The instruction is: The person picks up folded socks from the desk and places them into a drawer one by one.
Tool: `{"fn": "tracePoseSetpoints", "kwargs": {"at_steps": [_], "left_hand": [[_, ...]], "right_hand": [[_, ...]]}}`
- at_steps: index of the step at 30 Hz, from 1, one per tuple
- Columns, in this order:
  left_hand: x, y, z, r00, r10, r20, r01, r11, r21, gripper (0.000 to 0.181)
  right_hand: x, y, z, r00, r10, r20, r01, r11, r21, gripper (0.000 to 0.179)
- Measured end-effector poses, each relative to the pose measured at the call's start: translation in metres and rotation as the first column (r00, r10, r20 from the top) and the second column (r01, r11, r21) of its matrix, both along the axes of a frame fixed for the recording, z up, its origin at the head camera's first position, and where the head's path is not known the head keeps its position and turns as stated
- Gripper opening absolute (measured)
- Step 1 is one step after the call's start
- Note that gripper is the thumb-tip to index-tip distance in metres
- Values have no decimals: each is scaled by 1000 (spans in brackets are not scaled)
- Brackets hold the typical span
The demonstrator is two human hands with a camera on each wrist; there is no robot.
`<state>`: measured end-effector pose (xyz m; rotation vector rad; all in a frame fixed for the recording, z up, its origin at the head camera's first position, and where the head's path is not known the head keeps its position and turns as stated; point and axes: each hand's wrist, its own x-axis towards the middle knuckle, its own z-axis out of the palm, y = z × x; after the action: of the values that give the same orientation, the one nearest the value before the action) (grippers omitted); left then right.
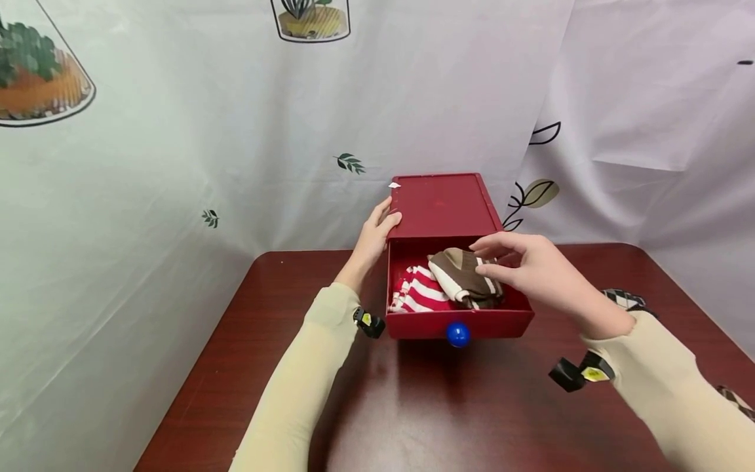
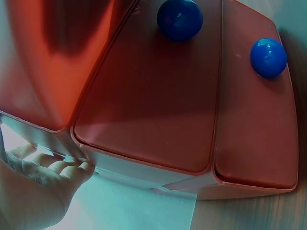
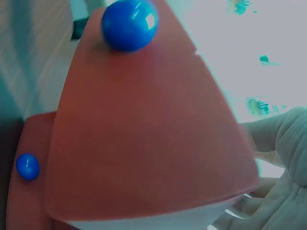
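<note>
A red drawer unit [image 1: 439, 203] stands on the table with its top drawer [image 1: 407, 324] pulled out. A blue round knob [image 1: 458, 334] sits on that drawer's front. Inside lie a red-and-white striped folded cloth item [image 1: 421, 292] on the left and a brown one with white stripes [image 1: 466, 272], sock-like, on the right. My left hand [image 1: 371, 239] rests against the unit's left side, fingers along the wall and thumb at the top edge. Over the drawer's right side, my right hand [image 1: 522, 265] has thumb and fingers apart, fingertips right at the brown cloth.
Lower drawers [image 2: 259, 124] with blue knobs are closed below the pulled-out one. A black-and-white checkered cloth [image 1: 625, 299] lies on the table [image 1: 277, 314] behind my right forearm, and another patterned cloth [image 1: 734, 398] at the right edge. A printed curtain [image 1: 236, 131] hangs behind.
</note>
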<state>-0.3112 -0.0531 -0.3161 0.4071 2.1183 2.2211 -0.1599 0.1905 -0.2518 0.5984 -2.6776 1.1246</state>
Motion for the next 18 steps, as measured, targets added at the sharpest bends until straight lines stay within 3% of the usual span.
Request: {"fn": "tracePoseSetpoints", "kwargs": {"at_steps": [8,18], "left_hand": [[0,0,0,1000,-6,-3,6,1000,1,57],[-1,-2,0,1000,-17,-1,17,1000,8,56]], "right_hand": [[26,0,6,1000,-7,-6,7,1000,-20,30],[69,-11,8,997,51,-61,-56,995,-81,30]]}}
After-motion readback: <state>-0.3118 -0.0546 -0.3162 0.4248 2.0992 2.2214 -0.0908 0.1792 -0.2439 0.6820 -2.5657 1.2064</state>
